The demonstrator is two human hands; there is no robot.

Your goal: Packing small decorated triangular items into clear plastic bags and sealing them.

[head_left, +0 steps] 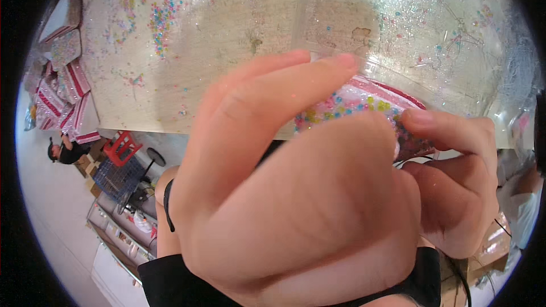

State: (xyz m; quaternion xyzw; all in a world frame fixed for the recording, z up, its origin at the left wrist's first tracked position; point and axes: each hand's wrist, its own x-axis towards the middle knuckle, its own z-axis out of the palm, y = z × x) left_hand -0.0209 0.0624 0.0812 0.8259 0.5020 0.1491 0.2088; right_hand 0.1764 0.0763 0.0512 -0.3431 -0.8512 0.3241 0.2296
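Note:
A beaded fabric piece [372,102] with pink-and-white striped edging and blue, yellow and pink beads lies between my hands, above the table's near edge. My left hand [296,193] is large in the foreground, slightly blurred. Its fingers curl around the left part of the piece, and its thumb side hides much of the beadwork. At the right end, my right hand [455,176] presses its thumb on the piece, with the other fingers folded underneath. Whether a needle or thread is between the fingers cannot be made out.
Loose beads [165,20] are scattered over the pale wooden table [227,40]. Clear plastic sheeting [392,17] covers its right part, with thread scraps on it. Pink-and-white striped pieces [60,99] are piled at the left. Beyond are a red stool [121,148], a blue crate [118,177] and another person [71,150].

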